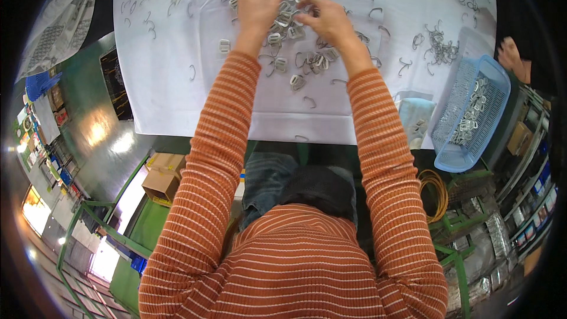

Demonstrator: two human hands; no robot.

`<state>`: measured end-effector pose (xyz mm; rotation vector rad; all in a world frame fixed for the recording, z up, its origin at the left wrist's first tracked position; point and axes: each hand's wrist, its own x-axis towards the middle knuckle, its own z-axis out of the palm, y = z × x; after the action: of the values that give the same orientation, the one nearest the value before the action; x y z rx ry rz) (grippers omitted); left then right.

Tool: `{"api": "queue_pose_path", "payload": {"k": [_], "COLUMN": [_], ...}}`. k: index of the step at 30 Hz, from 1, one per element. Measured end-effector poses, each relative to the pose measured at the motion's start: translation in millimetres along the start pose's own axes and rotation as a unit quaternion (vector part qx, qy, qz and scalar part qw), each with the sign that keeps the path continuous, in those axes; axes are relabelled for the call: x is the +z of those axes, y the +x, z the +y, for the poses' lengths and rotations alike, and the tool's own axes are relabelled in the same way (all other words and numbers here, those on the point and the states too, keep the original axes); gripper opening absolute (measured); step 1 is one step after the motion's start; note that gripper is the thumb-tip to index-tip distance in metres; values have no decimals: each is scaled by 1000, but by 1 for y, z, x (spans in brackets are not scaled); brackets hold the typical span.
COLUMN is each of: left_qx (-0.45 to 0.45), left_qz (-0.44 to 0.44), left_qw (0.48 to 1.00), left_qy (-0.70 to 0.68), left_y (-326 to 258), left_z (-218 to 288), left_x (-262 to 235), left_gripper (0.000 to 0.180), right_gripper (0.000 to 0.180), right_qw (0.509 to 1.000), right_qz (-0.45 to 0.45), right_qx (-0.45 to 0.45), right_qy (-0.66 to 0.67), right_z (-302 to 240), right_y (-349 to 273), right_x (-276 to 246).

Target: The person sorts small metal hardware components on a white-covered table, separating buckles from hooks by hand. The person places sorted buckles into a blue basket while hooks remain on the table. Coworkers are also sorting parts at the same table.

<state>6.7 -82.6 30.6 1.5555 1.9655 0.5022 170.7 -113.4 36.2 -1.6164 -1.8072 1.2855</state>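
A heap of small silvery metal buckles [283, 19] lies on the white-covered table [171, 100] in front of me. My left hand [258, 9] is over the left side of the heap, its fingers bent and smeared by motion; whether anything is in them cannot be made out. To its right, my right hand [326, 19] reaches in from the heap's edge. Its thumb and forefinger are curved and apart, and I see nothing held between them. Below the hands lie stray buckles [297, 82] and thin curved wire hooks [309, 102].
A blue plastic basket [501, 91] with metal pieces inside stands at the table's right edge. Beside it are a tangle of wire hooks [440, 44] and a clear plastic bag [416, 115]. Another person's hands [512, 58] show at the far right. A cardboard box [161, 183] sits lower left.
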Motion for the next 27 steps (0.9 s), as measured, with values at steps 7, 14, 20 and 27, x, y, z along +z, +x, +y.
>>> {"api": "queue_pose_path", "payload": {"k": [7, 14, 20, 27], "left_qx": [9, -144, 52, -108], "left_qz": [-149, -281, -87, -287], "left_qw": [975, 756, 995, 930], "left_qy": [-163, -574, 7, -204], "left_y": [4, -40, -58, -53], "left_z": [-18, 2, 16, 31], "left_x": [8, -31, 33, 21], "left_gripper": [27, 16, 35, 33], "right_gripper": [21, 21, 19, 19], "right_qw": [989, 944, 897, 809], "right_qz": [66, 151, 208, 186], "right_qx": [105, 241, 303, 272], "right_qy": [84, 167, 244, 487], "right_z": [15, 36, 56, 67], "right_y": [-28, -85, -115, -141], "right_x": [-24, -77, -80, -93]}}
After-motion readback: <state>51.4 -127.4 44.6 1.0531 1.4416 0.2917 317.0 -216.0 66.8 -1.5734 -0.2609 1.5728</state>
